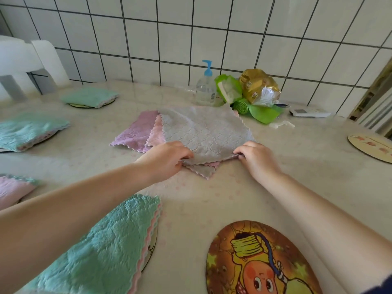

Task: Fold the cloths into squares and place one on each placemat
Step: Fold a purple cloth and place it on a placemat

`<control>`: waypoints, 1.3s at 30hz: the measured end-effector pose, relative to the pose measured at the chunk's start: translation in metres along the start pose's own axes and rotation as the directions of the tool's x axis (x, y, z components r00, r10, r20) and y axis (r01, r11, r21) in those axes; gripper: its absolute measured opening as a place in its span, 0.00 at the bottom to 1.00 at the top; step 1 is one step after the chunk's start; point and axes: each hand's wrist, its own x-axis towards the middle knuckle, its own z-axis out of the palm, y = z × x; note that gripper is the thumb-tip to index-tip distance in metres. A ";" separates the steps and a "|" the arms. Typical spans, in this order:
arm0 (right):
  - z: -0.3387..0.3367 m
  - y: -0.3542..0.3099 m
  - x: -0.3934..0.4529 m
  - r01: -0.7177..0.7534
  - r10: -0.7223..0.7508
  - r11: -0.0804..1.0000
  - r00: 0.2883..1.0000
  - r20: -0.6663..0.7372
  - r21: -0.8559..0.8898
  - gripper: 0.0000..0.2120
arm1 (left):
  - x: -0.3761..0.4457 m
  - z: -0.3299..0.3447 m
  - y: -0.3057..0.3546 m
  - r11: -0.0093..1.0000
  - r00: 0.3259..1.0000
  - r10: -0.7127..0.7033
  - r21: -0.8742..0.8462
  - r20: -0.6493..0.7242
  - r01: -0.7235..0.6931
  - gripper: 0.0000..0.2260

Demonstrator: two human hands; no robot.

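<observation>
The table has a pale, marble-like top and reaches to the white tiled wall behind it. On the near left, a folded teal cloth lies on a round placemat, of which only the edge shows. Beside it, at the near right, the cartoon placemat is bare. In the middle of the table the grey cloth is spread out, lying over a purple cloth and a pink cloth. Farther left, 2 more folded teal cloths each rest on a placemat, and a folded pink cloth with a teal edge lies at the left border. Another placemat at the far right carries nothing.

The left hand grasps the near edge of the grey cloth with curled fingers. The right hand pinches the same edge near its right corner. Both hands are close together at the front of the cloth.

Against the wall stand a pump bottle with a blue top, a green packet, a gold bag and a white remote.
</observation>
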 end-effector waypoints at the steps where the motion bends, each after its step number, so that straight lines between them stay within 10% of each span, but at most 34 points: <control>1: -0.001 0.001 0.002 0.008 -0.007 0.999 1.000 0.021 -0.036 0.11 | 0.001 0.000 0.000 1.000 1.000 -0.003 0.014 0.007 0.003 0.14; 18: -0.034 -0.010 0.015 -0.045 0.046 0.999 0.986 -0.161 0.006 0.09 | 0.021 -0.026 0.008 0.991 0.984 -0.130 -0.050 -0.119 0.125 0.02; 33: -0.062 -0.004 0.089 -0.155 0.153 0.988 0.984 -0.092 -0.017 0.03 | 0.083 -0.100 -0.025 0.970 0.906 -0.187 0.073 -0.380 0.230 0.14; 39: -0.112 -0.016 0.126 -0.123 0.122 0.992 0.932 -0.341 0.020 0.06 | 0.097 -0.146 -0.034 0.981 0.841 -0.093 0.094 -0.534 0.168 0.12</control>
